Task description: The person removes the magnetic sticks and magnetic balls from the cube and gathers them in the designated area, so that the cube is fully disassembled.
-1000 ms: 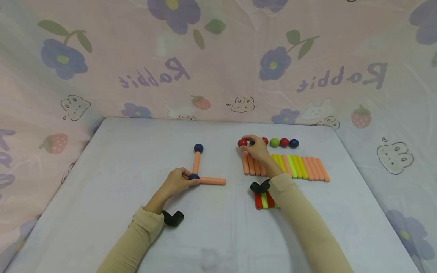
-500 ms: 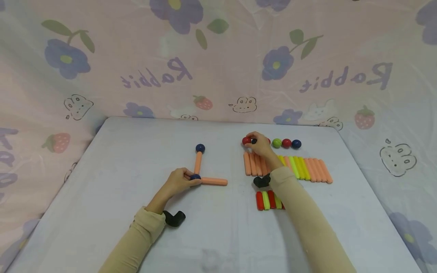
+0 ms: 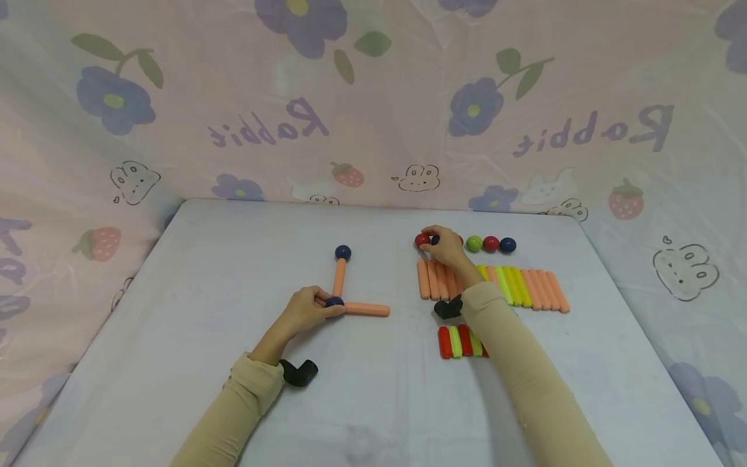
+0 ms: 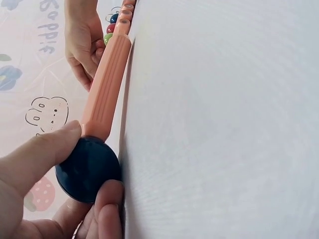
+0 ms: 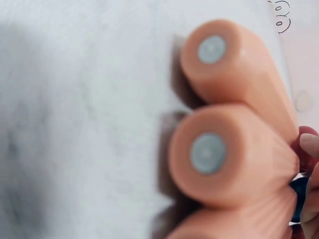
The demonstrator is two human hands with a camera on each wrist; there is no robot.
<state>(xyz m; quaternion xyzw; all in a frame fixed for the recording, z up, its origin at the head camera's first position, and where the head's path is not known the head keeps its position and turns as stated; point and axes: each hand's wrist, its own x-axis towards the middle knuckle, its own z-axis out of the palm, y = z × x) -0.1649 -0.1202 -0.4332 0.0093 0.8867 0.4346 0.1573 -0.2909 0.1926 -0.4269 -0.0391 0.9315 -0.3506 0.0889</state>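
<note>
My left hand (image 3: 305,311) pinches a dark blue ball (image 4: 88,172) between thumb and fingers on the white table. From that ball, one orange rod (image 3: 366,310) points right; another orange rod (image 3: 340,277) runs away from me to a second dark blue ball (image 3: 343,253). At the back right, my right hand (image 3: 448,249) reaches over a row of balls. Its thumb and fingertips grip the red ball (image 3: 421,240) at the row's left end. A dark blue ball (image 5: 299,198) sits beside it, partly covered by the fingers.
Right of my right hand, the row continues with a green ball (image 3: 474,244), a red ball (image 3: 491,244) and a dark blue ball (image 3: 508,245). Orange rods (image 3: 543,290) and yellow rods (image 3: 517,287) lie side by side in front. Short red and green rods (image 3: 455,342) lie nearer, partly behind the right sleeve.
My right hand has shifted slightly right and away from me with the red ball, then stayed almost still. The left hand keeps its hold on the dark blue ball. The head view has shifted slightly.
</note>
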